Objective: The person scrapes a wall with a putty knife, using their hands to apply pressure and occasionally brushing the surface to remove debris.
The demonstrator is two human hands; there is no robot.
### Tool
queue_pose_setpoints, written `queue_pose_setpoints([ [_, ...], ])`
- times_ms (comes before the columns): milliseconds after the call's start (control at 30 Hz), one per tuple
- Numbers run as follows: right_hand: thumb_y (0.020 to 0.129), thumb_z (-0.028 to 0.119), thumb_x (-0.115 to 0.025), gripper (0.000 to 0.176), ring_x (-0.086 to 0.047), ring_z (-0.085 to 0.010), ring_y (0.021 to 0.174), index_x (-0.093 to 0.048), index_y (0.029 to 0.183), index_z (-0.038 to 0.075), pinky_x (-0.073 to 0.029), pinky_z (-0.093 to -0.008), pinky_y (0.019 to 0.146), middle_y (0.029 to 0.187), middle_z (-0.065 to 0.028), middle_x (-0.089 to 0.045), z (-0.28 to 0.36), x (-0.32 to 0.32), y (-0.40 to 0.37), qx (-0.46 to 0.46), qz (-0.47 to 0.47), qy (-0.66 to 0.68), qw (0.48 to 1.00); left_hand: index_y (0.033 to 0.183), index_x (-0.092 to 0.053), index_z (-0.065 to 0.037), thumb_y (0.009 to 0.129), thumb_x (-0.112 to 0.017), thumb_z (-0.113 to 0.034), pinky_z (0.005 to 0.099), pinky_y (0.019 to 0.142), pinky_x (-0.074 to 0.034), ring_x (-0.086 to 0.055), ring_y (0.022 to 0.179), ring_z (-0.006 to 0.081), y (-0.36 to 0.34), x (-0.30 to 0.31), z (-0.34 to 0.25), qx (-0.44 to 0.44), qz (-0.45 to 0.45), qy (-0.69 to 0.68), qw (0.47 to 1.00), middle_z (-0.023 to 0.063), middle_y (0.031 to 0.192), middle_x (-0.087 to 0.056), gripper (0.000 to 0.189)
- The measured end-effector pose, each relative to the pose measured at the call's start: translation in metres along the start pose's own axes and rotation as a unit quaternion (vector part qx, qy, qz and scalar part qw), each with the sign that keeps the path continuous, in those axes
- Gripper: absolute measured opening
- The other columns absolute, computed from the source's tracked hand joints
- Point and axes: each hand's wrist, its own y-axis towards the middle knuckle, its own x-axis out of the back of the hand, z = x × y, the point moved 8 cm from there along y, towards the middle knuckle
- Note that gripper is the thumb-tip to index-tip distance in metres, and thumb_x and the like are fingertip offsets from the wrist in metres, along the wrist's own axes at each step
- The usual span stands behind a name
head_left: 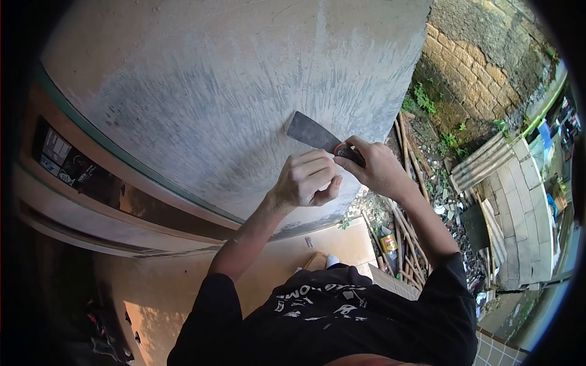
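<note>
My right hand [379,168] is wrapped round the dark handle of a putty knife [311,131]. The knife's wide grey blade points up and left, its end close to the wall [244,110]. Just left of the handle, my left hand [308,180] is curled in a loose fist with the thumb folded in. Its knuckles overlap the lower edge of the blade in this view, and no object shows in it. Grey-white streaks and scrape marks cover the plastered wall behind both hands.
At left, a window frame [140,152] with a green edge runs along the wall. Below is a tan floor [342,241]. Beyond the wall's right edge lie bamboo poles [406,235], rubble, a yellow container [389,244] and corrugated sheets [485,163], near an old brick wall [470,67].
</note>
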Motion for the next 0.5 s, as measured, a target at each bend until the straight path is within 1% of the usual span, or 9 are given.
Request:
queue_pose_setpoints([
  [100, 0.092, 0.023, -0.058, 0.027, -0.056, -0.0292, 0.051, -0.056, 0.085, -0.003, -0.044, -0.0374, 0.052, 0.06, -0.0134, -0.059, -0.017, -0.019, 0.0, -0.04, 0.004, 0.087, 0.995, 0.062, -0.052, -0.004, 0.082, -0.059, -0.006, 0.0329, 0.051, -0.046, -0.055, 0.055, 0.0223, 0.034, 0.0, 0.018, -0.052, 0.036, 0.058, 0.996, 0.0061, 0.06, -0.054, 0.021],
  [133, 0.093, 0.021, -0.055, 0.027, -0.049, -0.0194, 0.048, -0.056, 0.085, -0.005, -0.041, -0.0333, 0.05, 0.055, -0.0086, -0.052, -0.015, -0.025, -0.004, -0.114, 0.019, 0.202, 0.973, 0.061, -0.054, -0.004, 0.081, -0.063, -0.01, 0.0339, 0.053, -0.047, -0.057, 0.057, 0.0217, 0.042, -0.004, 0.025, -0.06, 0.062, 0.086, 0.993, 0.0068, 0.06, -0.055, 0.023],
  [167, 0.094, 0.025, -0.055, 0.034, -0.049, -0.0115, 0.049, -0.055, 0.078, -0.005, -0.04, -0.0292, 0.048, 0.055, -0.0054, -0.052, -0.013, -0.029, -0.007, -0.103, -0.005, 0.216, 0.971, 0.061, -0.054, -0.004, 0.081, -0.063, -0.01, 0.0339, 0.053, -0.047, -0.057, 0.057, 0.0217, 0.044, -0.006, 0.032, -0.059, 0.058, 0.087, 0.993, 0.0068, 0.06, -0.055, 0.023],
  [233, 0.096, 0.028, -0.055, 0.04, -0.048, -0.0108, 0.045, -0.054, 0.071, -0.004, -0.038, -0.0277, 0.044, 0.055, -0.0045, -0.052, -0.027, -0.057, -0.009, -0.141, 0.024, 0.298, 0.944, 0.061, -0.057, -0.004, 0.081, -0.065, -0.014, 0.034, 0.055, -0.048, -0.058, 0.057, 0.021, 0.037, -0.035, 0.049, -0.066, 0.193, 0.129, 0.97, 0.0082, 0.06, -0.058, 0.024],
  [300, 0.096, 0.03, -0.055, 0.042, -0.046, -0.0081, 0.04, -0.053, 0.067, 0.0, -0.035, -0.0259, 0.038, 0.052, -0.0024, -0.05, -0.035, -0.076, -0.008, -0.146, -0.005, 0.348, 0.926, 0.054, -0.059, -0.005, 0.083, -0.063, -0.023, 0.035, 0.051, -0.048, -0.057, 0.05, 0.0211, 0.035, -0.044, 0.061, -0.045, 0.234, 0.155, 0.959, 0.0091, 0.051, -0.056, 0.035],
  [367, 0.098, 0.025, -0.052, 0.037, -0.044, -0.0058, 0.042, -0.051, 0.071, 0.0, -0.033, -0.022, 0.038, 0.055, 0.0006, -0.046, -0.033, -0.086, -0.005, -0.137, -0.025, 0.389, 0.911, 0.046, -0.057, -0.007, 0.086, -0.06, -0.03, 0.036, 0.044, -0.045, -0.053, 0.041, 0.0221, 0.026, -0.06, 0.068, -0.073, 0.398, 0.261, 0.877, 0.0083, 0.041, -0.05, 0.046],
  [400, 0.099, 0.027, -0.051, 0.035, -0.043, -0.0059, 0.042, -0.054, 0.081, -0.002, -0.032, -0.0213, 0.037, 0.058, 0.0007, -0.046, -0.034, -0.094, -0.006, -0.141, -0.014, 0.426, 0.894, 0.042, -0.056, -0.007, 0.087, -0.058, -0.033, 0.0365, 0.039, -0.042, -0.05, 0.036, 0.0215, 0.027, -0.058, 0.063, -0.127, 0.371, 0.261, 0.882, 0.0067, 0.037, -0.046, 0.052],
  [433, 0.1, 0.03, -0.046, 0.035, -0.039, -0.0053, 0.041, -0.055, 0.093, -0.004, -0.03, -0.0205, 0.037, 0.059, 0.001, -0.044, -0.03, -0.1, -0.006, -0.141, 0.011, 0.48, 0.866, 0.042, -0.056, -0.007, 0.087, -0.058, -0.033, 0.0365, 0.039, -0.042, -0.05, 0.036, 0.0215, 0.024, -0.058, 0.066, -0.125, 0.374, 0.263, 0.88, 0.0067, 0.037, -0.046, 0.052],
  [500, 0.102, 0.031, -0.042, 0.038, -0.035, -0.0045, 0.04, -0.054, 0.102, -0.004, -0.028, -0.0198, 0.036, 0.06, 0.0012, -0.043, -0.023, -0.11, -0.011, -0.138, 0.051, 0.542, 0.827, 0.046, -0.059, -0.007, 0.086, -0.059, -0.029, 0.0347, 0.039, -0.042, -0.05, 0.037, 0.0197, 0.017, -0.06, 0.065, -0.155, 0.395, 0.249, 0.87, 0.006, 0.039, -0.048, 0.045],
])
